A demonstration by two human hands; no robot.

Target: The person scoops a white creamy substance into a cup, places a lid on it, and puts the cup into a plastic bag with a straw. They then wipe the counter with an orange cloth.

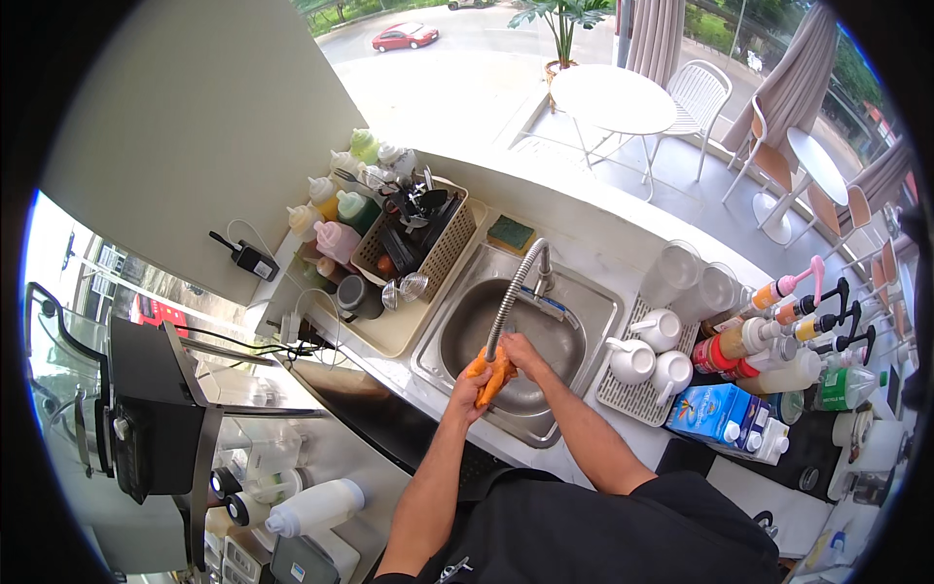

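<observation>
Both of my hands are over the stainless steel sink, at the end of a coiled spring faucet. An orange cloth is bunched between them. My left hand grips its left side, with part of the cloth hanging below the fingers. My right hand is closed on the cloth's upper right side, close to the faucet's end. Whether water is running cannot be told. A green and yellow sponge lies behind the sink, to the left of the faucet's base.
Left of the sink, a tray holds a plastic basket of utensils and several squeeze bottles. On the right, white mugs stand on a drying rack, beside cartons, clear pitchers and pump bottles.
</observation>
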